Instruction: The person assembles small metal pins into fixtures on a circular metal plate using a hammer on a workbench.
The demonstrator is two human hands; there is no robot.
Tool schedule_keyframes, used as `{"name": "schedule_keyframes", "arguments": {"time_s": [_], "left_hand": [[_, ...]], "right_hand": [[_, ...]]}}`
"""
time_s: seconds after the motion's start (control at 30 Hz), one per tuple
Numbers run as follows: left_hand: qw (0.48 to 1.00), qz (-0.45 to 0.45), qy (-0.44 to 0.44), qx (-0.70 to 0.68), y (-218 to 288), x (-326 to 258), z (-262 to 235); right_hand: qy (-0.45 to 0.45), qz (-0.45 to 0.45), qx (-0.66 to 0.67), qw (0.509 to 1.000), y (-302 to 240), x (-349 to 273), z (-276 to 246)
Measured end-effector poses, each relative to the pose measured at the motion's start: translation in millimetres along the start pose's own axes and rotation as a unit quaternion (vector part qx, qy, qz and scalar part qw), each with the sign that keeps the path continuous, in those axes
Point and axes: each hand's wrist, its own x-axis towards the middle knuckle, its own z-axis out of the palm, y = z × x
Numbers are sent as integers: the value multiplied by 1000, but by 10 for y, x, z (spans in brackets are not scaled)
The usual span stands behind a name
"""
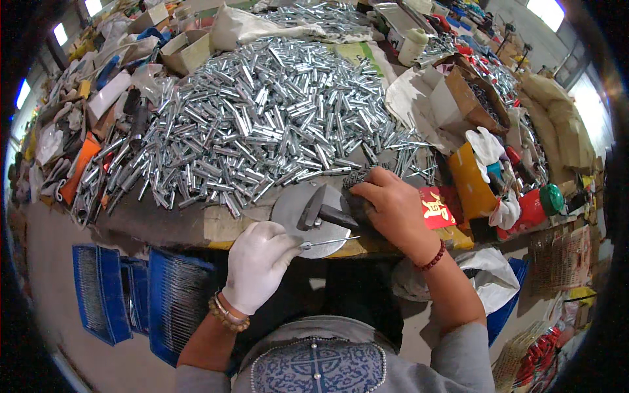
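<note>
My left hand, in a white glove, pinches a thin metal rod with a short silver sleeve at its near end. The rod lies level over the front edge of a round grey metal plate. On that plate rests a dark hammer head; its handle cannot be made out. My bare right hand has its fingers curled down at a heap of small dark metal pieces behind the plate. Whatever its fingertips grip is hidden.
A large heap of silver metal tubes covers the bench beyond my hands. To the right lie a red printed packet, a yellow box and an open cardboard box. Blue crates filled with rods stand on the floor at left.
</note>
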Motion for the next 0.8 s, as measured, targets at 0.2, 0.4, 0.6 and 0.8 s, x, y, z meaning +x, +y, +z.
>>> {"name": "schedule_keyframes", "arguments": {"time_s": [0.2, 0.4, 0.6, 0.8], "left_hand": [[1000, -18, -16, 1, 19, 1, -7], [1000, -5, 2, 0, -4, -13, 8], [1000, 5, 5, 9, -26, -20, 25], [1000, 14, 10, -1, -44, -34, 26]], "right_hand": [[-7, 38, -12, 999, 162, -130, -99], [-1, 132, 38, 991, 78, -228, -215], [-2, 123, 43, 991, 41, -224, -110], [-16, 66, -7, 998, -8, -111, -68]]}}
